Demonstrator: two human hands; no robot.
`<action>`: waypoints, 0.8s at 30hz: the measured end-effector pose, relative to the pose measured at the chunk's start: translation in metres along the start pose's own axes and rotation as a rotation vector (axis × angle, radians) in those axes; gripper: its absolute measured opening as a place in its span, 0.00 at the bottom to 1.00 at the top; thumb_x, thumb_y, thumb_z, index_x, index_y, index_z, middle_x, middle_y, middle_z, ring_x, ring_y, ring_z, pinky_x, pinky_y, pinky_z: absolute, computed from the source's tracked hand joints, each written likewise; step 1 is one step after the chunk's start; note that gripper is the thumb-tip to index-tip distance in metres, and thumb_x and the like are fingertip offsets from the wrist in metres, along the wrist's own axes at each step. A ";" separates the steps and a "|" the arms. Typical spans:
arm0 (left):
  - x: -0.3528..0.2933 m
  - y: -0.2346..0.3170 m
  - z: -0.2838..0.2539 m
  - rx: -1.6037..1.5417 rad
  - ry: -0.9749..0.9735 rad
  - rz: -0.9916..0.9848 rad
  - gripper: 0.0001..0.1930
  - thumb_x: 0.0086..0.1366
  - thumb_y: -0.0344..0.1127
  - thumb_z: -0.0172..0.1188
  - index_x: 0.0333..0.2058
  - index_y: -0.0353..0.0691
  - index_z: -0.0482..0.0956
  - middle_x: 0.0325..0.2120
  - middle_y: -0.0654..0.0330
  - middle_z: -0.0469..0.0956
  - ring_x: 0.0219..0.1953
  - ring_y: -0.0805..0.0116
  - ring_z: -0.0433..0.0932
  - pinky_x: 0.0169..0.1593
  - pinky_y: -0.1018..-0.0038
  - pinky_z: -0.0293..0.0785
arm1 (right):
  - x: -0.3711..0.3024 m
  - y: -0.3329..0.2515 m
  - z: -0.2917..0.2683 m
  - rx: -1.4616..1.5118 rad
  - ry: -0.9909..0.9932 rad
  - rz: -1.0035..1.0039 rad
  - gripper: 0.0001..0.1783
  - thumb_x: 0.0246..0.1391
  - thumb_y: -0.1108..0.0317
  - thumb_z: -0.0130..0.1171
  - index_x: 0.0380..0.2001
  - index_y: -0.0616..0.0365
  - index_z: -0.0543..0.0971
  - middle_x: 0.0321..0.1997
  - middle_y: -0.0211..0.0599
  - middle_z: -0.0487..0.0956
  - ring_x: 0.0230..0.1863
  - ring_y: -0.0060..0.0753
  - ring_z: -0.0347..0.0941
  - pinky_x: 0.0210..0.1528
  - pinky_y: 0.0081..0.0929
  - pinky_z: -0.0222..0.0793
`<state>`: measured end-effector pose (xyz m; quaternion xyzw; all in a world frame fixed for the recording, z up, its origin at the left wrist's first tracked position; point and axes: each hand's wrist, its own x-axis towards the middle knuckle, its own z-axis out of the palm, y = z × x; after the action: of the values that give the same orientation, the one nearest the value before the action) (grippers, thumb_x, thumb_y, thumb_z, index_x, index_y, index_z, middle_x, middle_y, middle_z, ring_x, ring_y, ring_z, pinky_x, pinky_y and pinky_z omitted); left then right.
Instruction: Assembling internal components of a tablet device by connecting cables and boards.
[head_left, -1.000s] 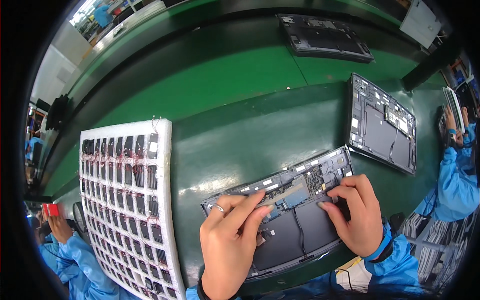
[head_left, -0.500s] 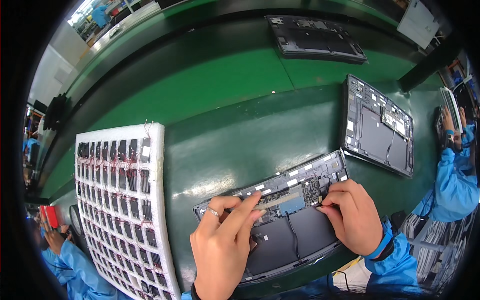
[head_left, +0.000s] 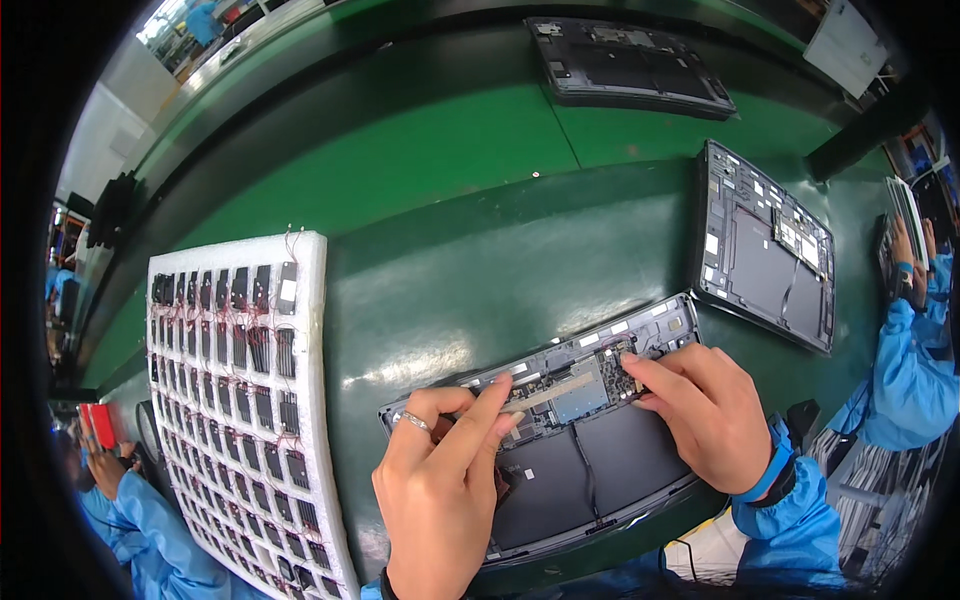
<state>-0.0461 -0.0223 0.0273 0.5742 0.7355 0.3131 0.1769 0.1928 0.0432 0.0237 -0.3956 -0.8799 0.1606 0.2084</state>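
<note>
An opened laptop chassis (head_left: 610,470) lies slanted on the bench in front of me, its circuit board (head_left: 618,378) exposed. A pale flat strip (head_left: 548,396) crosses the board beside a blue-grey plate (head_left: 582,400). At the left of the board, my left hand (head_left: 440,490) pinches the strip's near end between thumb and fingers, a ring on one finger. My right hand (head_left: 705,415) is over the board's right end. Its index fingertip touches the board, and the thumb is apart from it, lower down. The other right fingers are curled.
A white foam tray (head_left: 318,300) of small black parts with red wires stands left. Another opened chassis (head_left: 770,245) lies to the right, and one more (head_left: 630,65) on the green far strip. Co-workers in blue sleeves (head_left: 905,370) sit at both sides.
My right index finger has left the thumb and moved up and left onto the circuit board. My left hand stays at the strip, shifted slightly left in view.
</note>
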 end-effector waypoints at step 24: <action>-0.012 -0.015 -0.008 -0.264 -0.073 0.051 0.27 0.52 0.28 0.83 0.53 0.48 0.89 0.51 0.64 0.83 0.46 0.67 0.85 0.48 0.73 0.86 | 0.001 -0.009 -0.005 -0.132 -0.131 -0.021 0.32 0.47 0.79 0.62 0.61 0.63 0.84 0.40 0.35 0.76 0.36 0.36 0.72 0.40 0.33 0.67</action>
<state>-0.0583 -0.0378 0.0222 0.5754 0.6664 0.3902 0.2696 0.1887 0.0389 0.0330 -0.3880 -0.9044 0.1259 0.1255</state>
